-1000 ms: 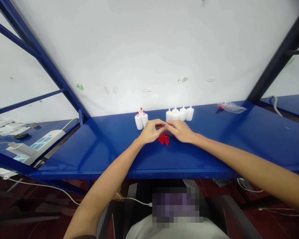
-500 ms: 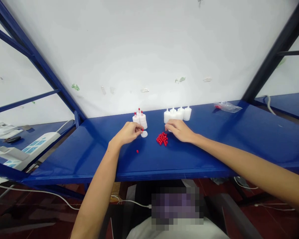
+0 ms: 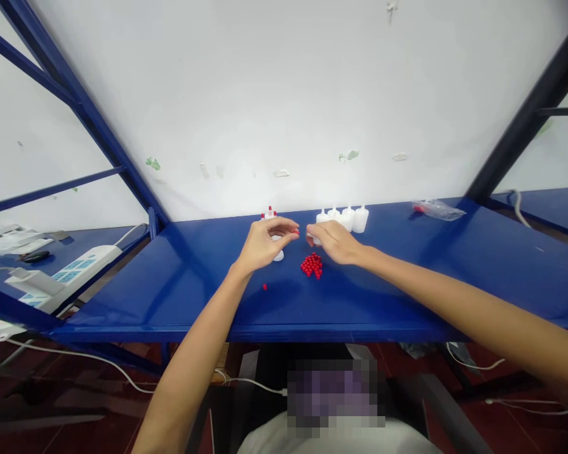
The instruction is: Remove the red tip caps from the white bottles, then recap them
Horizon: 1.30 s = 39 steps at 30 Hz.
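Between the thumb and forefinger of my left hand [image 3: 266, 243] is a small red cap [image 3: 296, 232]. My right hand [image 3: 335, 242] faces it across a short gap, its fingers closed around a white squeeze bottle [image 3: 315, 239] that they mostly hide. Below the hands lies a pile of red caps [image 3: 311, 265], and one loose red cap [image 3: 265, 287] sits apart to the left. Behind my left hand stand white bottles with red caps [image 3: 270, 213], partly covered. Uncapped white bottles [image 3: 360, 219] stand beyond my right hand. A white round piece [image 3: 278, 256] shows under my left hand.
The blue table [image 3: 180, 284] meets a white wall at the back. A clear plastic bag [image 3: 439, 210] with something red inside lies at the back right. On the left are a blue frame post [image 3: 108, 145] and a white power strip [image 3: 82, 268].
My left hand has lifted from beside the white round piece and moved right with the red cap. My right hand has risen slightly and turned toward it. The view has shifted a little.
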Tool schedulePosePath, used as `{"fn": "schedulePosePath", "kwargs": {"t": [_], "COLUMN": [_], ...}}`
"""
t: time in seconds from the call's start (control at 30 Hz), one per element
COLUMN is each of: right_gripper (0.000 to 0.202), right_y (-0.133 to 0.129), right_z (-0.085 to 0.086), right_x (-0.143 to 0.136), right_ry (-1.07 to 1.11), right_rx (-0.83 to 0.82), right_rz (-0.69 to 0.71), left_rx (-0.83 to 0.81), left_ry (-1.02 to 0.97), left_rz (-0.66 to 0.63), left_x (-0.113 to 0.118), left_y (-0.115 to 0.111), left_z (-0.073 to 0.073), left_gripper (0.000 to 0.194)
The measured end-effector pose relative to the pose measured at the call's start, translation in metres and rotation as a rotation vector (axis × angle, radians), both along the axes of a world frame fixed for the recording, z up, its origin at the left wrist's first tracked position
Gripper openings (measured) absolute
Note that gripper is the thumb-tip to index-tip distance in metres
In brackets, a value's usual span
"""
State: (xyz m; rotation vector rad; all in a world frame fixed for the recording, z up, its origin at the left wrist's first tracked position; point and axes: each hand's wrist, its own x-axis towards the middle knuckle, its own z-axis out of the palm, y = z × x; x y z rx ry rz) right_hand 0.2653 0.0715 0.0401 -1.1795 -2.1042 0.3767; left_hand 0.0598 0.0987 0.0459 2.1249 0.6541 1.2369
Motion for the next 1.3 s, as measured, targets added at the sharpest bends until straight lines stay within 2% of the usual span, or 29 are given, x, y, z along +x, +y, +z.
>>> {"fn": "schedulePosePath", "kwargs": {"t": [0.17, 0.33, 0.47, 0.67, 0.8, 0.9, 1.0, 1.07, 1.17, 1.3], "right_gripper": [0.051, 0.044, 0.042, 0.036, 0.041, 0.043, 0.046, 0.044, 0.032, 0.018], "right_y": [0.006, 0.005, 0.005, 0.004, 0.000, -0.001, 0.002, 0.004, 0.005, 0.002], "right_z": [0.007, 0.002, -0.002, -0.005, -0.003, -0.001, -0.005, -0.010, -0.015, -0.018], "right_x": [-0.011, -0.011, -0.011, -0.015, -0.016, -0.012, -0.006, -0.005, -0.005, -0.004], "right_ry": [0.020, -0.072, -0.073, -0.007, -0.004, -0.012, -0.018, 0.005, 0.049, 0.127], "right_rx": [0.045, 0.058, 0.038, 0.033, 0.075, 0.108, 0.133, 0.127, 0.105, 0.123], "right_rz": [0.068, 0.018, -0.006, -0.003, -0.007, -0.090, -0.148, -0.171, -0.218, -0.134], "left_rx": [0.057, 0.160, 0.236, 0.201, 0.149, 0.162, 0.254, 0.307, 0.338, 0.338], "left_ry": [-0.045, 0.066, 0.135, 0.077, 0.066, 0.101, 0.266, 0.378, 0.434, 0.479], "left_rz": [-0.038, -0.027, -0.016, -0.027, 0.025, 0.167, 0.271, 0.286, 0.271, 0.232], "left_x": [0.010, 0.009, 0.012, 0.016, 0.003, -0.017, -0.037, -0.045, -0.048, -0.046], "left_y": [-0.003, -0.005, -0.007, -0.010, -0.003, 0.006, 0.011, 0.012, 0.011, 0.009], "left_z": [-0.001, -0.003, -0.006, -0.011, -0.007, -0.002, 0.003, 0.005, 0.006, 0.005], "left_gripper": [0.018, 0.012, 0.021, 0.022, 0.012, 0.009, 0.009, 0.014, 0.020, 0.022]}}
